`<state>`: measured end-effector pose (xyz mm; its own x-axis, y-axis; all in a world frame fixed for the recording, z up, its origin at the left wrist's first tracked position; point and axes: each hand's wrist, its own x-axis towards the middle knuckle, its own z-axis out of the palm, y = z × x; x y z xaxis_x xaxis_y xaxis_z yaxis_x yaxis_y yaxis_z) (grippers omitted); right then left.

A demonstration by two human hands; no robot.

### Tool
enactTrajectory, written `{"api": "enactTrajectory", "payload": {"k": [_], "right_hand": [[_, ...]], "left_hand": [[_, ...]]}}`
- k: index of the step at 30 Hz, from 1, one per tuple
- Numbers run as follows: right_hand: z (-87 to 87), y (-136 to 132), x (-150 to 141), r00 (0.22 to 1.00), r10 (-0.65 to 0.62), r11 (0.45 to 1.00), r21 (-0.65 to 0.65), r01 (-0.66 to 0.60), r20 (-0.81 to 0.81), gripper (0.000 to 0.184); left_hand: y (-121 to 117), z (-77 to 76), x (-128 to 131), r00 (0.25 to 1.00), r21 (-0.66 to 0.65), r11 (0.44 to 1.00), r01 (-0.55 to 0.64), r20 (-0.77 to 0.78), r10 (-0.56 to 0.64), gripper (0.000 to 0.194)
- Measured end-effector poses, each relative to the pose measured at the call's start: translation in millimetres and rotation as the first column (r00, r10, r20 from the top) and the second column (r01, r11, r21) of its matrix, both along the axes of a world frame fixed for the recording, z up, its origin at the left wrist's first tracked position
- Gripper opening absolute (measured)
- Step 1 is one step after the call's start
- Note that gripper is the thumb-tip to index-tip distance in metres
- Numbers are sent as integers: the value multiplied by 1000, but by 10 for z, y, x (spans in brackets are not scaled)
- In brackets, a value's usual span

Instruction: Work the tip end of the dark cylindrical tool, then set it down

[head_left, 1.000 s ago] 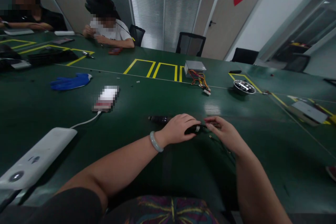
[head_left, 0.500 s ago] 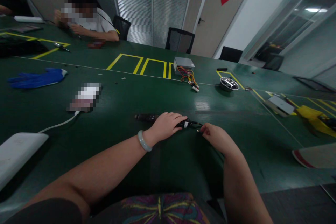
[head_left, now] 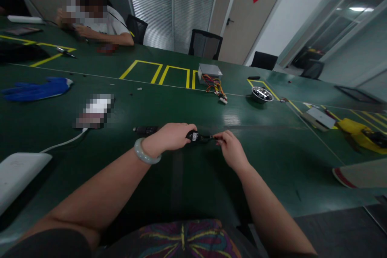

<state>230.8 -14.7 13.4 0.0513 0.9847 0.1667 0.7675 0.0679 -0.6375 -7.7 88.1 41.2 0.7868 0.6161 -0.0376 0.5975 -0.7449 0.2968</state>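
A slim black electric screwdriver (head_left: 146,130) lies along the green table in front of me, its metal tip pointing left. My left hand (head_left: 172,136) is wrapped over its body from above. A white label shows near the tail, where a short black lead comes out to the right. With closed fingers, my right hand (head_left: 230,145) pinches a thin black cable plug (head_left: 213,137) at the end of that lead. Whether the plug and the lead are joined I cannot make out.
Left of me are a blue glove (head_left: 39,88), a blurred phone (head_left: 95,109) on a white cable, and a white device (head_left: 24,173). Farther off stand a metal power supply box (head_left: 210,71) with loose wires and a steel bowl (head_left: 261,94). Another person (head_left: 105,28) sits across the table.
My left hand has slid left with the screwdriver. My right hand has brought the plug up and left, level with the lead at the screwdriver's tail.
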Motion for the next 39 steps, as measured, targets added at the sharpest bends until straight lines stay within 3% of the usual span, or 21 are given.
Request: {"api": "enactTrajectory", "payload": {"k": [4, 7, 10, 16, 20, 23, 25, 32, 39], "right_hand": [[-86, -25, -183, 988, 149, 986, -67, -151, -32, 29], [-138, -16, -217, 984, 176, 982, -63, -176, -6, 30], [-167, 20, -168, 986, 167, 985, -50, -166, 18, 30], [-199, 35, -125, 987, 147, 989, -10, -146, 65, 33], [-148, 16, -116, 993, 65, 988, 136, -79, 102, 29], [-73, 99, -57, 990, 27, 948, 311, -69, 138, 25], [-51, 196, -32, 982, 20, 931, 355, -87, 188, 23], [-205, 270, -185, 956, 86, 984, 126, -126, 279, 20], [-206, 193, -177, 954, 140, 979, 105, -173, 264, 19]], "left_hand": [[36, 113, -182, 996, -26, 1000, 6, -91, -8, 34], [-35, 138, -135, 996, -26, 998, 55, -71, -57, 32], [-132, 108, -3, 994, -26, 995, 99, -41, -100, 30], [-212, -41, 133, 998, 76, 995, 70, -10, -70, 27], [-196, -112, 158, 999, 86, 996, 32, -10, -32, 25], [-167, -141, 175, 1000, 95, 995, 27, 7, -28, 22], [-145, -154, 177, 999, 90, 995, 36, 21, -38, 20], [-139, -218, 178, 993, 185, 981, 66, 83, -82, 16], [-130, -279, 209, 994, 243, 969, 53, 80, -75, 10]]}}
